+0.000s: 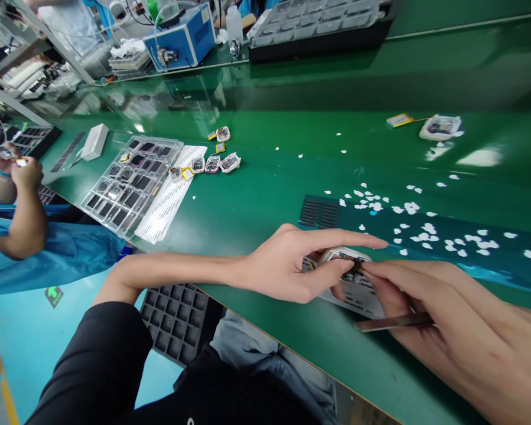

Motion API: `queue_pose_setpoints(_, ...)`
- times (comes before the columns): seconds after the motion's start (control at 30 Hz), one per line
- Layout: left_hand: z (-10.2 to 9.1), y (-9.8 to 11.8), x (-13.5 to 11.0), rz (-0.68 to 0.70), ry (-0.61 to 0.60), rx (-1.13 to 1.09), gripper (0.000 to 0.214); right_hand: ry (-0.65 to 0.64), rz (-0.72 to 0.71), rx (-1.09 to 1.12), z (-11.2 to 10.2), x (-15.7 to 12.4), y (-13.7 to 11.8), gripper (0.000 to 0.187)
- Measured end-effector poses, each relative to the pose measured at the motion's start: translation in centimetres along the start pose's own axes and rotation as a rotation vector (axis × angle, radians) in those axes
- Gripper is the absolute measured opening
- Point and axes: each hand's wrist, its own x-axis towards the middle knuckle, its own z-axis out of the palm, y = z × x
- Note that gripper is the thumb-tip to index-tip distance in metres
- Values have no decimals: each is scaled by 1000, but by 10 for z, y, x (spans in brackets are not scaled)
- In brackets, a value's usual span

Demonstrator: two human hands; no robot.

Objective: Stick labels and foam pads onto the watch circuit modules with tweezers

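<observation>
White plastic rims the small case (339, 254) gripped in the left hand (292, 262), its thumb on the open face and forefinger stretched out above. The right hand (442, 313) touches the case's inner parts with pinched fingertips and also holds tweezers (393, 322). Beyond both hands, white scraps (411, 208) dot the bench (251, 206); more cases (212, 164) sit beyond the left forearm, beside a clear tray (176, 147).

This is an electronics workshop, with a green bench (256, 206) beneath the left hand (289, 264), small opened devices (212, 164) beyond its wrist and a co-worker (48, 251) farther left.
</observation>
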Motion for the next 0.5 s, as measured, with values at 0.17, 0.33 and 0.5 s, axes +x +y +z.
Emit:
queue_pose_setpoints(0.17, 0, -16, 5, -25, -10, 3, 40, -9, -108, -88, 8, 10, 1, 30)
queue_pose_setpoints(0.33, 4, -21, 7, -48, 19, -100, 33, 51, -12, 68, 5, 10, 12, 35)
queue_pose_setpoints(0.5, 5, -4, 1, -125, -99, -287, 33, 94, 35, 148, 7, -1, 13, 40)
